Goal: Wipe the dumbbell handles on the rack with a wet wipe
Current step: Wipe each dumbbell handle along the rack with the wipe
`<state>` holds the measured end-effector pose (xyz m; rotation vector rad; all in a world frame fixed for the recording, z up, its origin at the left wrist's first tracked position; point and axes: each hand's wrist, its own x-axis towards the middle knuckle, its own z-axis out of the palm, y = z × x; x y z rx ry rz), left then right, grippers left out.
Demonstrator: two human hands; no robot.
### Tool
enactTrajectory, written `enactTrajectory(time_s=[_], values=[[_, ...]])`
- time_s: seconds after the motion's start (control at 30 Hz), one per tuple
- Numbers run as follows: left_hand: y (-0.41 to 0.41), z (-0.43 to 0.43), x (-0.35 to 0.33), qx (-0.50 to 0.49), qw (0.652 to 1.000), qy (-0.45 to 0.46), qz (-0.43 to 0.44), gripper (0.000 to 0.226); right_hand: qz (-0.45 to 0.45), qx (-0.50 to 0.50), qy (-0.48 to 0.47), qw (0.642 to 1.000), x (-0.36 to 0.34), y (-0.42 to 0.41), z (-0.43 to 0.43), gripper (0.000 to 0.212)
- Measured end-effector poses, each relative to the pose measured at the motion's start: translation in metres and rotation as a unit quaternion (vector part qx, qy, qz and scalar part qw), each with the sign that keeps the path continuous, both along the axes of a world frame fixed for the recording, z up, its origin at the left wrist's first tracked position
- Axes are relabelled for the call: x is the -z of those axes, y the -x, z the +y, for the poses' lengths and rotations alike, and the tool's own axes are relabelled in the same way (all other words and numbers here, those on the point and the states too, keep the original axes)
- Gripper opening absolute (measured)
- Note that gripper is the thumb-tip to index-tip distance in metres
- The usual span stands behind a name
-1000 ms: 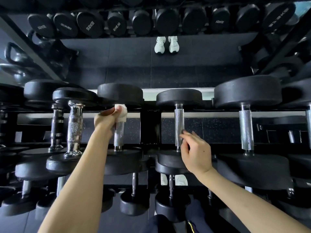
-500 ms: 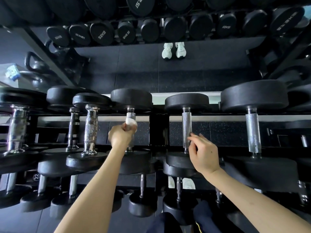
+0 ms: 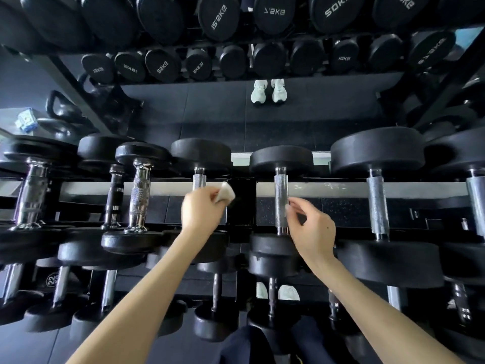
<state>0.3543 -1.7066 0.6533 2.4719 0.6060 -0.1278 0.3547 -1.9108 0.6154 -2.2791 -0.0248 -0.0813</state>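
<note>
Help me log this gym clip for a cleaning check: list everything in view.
Black round-headed dumbbells with silver metal handles: many, across the rack tiers.
Dark metal rack with grey rail: one, centre.
Black kettlebells: at least two, upper left.
White shoes: one pair, top middle.
Blue-and-white packet: one, far left.
White wet wipe: one, centre, before the rail.
Left hand: one, pinching the wipe by a middle handle.
Right hand: one, fingers touching the next handle.
</note>
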Motion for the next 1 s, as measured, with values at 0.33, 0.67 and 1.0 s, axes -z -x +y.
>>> enactTrajectory(time_s=[0.33, 0.67, 1.0], values=[[-0.01, -0.086, -0.001, 0.088, 0.965, 0.244, -0.031, 0.031, 0.193, 0.009, -0.226, 0.955, -0.034, -0.024, 0.003, 0.004], [-0.059, -0.071, -0.014, -0.025, 0.983, 0.158, -0.085, 0.025, 0.015, 0.071, 0.13, 0.989, -0.007, -0.054, -0.03, 0.032], [-0.108, -0.058, 0.004, 0.072, 0.994, 0.079, -0.017, 0.044, 0.176, -0.18, 0.152, 0.956, 0.016, -0.033, 0.027, 0.043]])
